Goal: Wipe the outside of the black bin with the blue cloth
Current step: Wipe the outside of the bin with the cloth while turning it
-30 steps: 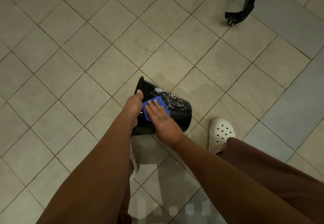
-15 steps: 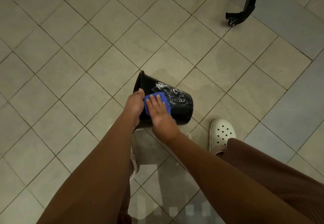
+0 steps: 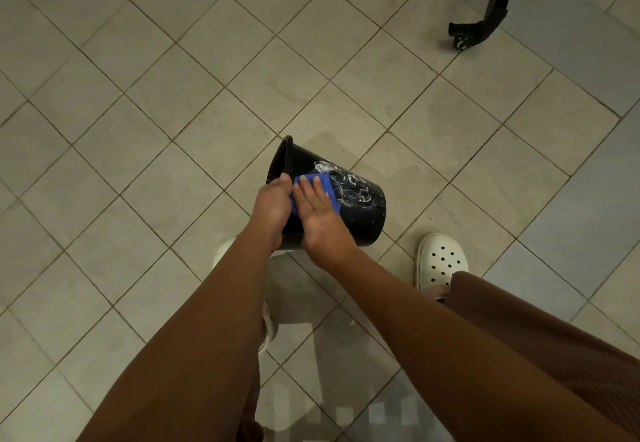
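Above the tiled floor (image 3: 173, 95), left hand (image 3: 272, 204) grips the bin (image 3: 363, 215) rim; flat right hand (image 3: 318, 215) has slid the cloth (image 3: 325, 182) toward twelve o'clock; smears (image 3: 348, 187) remain.

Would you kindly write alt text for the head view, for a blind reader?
A person's right hand presses a blue cloth flat against the side of a tilted black plastic bin with white streaks, while the left hand grips its rim. A white clog stands on the beige tiled floor nearby.
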Available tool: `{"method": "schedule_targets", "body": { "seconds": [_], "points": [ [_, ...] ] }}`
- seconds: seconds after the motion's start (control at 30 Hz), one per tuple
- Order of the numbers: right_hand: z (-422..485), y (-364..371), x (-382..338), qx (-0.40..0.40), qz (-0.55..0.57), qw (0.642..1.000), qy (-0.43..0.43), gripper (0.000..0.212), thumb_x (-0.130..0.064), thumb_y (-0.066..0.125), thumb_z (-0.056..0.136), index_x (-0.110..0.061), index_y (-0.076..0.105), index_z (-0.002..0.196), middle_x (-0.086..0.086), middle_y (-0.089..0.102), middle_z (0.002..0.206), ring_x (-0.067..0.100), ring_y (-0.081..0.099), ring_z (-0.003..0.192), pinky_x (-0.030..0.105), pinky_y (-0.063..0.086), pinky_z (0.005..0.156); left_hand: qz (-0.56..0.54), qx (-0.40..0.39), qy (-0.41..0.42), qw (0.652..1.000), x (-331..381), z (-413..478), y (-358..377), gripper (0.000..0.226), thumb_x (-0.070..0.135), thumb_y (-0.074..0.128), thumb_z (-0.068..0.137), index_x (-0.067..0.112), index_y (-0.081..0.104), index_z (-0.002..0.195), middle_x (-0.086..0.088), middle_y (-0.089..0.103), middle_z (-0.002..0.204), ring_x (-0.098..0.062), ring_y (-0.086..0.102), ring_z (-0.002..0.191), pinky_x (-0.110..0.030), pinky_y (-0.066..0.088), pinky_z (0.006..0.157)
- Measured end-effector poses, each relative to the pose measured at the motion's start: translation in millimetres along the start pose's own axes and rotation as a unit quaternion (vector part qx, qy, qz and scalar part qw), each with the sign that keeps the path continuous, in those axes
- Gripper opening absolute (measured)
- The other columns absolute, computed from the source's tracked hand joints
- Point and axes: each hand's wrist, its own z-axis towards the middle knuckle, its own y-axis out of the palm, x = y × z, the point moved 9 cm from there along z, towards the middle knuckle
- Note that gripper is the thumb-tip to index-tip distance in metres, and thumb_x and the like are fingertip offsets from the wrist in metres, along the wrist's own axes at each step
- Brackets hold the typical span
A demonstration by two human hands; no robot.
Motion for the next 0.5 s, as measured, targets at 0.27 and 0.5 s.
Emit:
{"method": "schedule_targets", "body": {
  "seconds": [0.27,0.5],
  "points": [
    [-19.2,9.1,27.3,0.013,-0.014,0.994,0.104,0.077,0.005,0.045,0.09,-0.006,-0.006,0.148,0.013,-0.013,0.156,0.027,-0.015,0.143,0.039,-0.004,0.119,-0.011,0.034,0.021,0.999,6.7,-2.6,-5.3,0.037,0.037,0.038,0.102,0.015,0.067,0.1,-0.014,0.07,0.105,-0.033,0.065,0.104,-0.054,0.05,0.098],
    [-1.5,3.7,8.1,0.0,0.006,1.0,0.003,0.078,0.005,0.048,0.088,-0.008,0.0,0.149,0.009,-0.008,0.157,0.025,-0.015,0.144,0.036,-0.006,0.119,0.002,0.029,0.031,0.999,9.3,-5.9,-3.4,0.04,0.033,0.036,0.104,0.007,0.066,0.098,-0.019,0.069,0.106,-0.033,0.065,0.104,-0.051,0.049,0.099]
  ]
}}
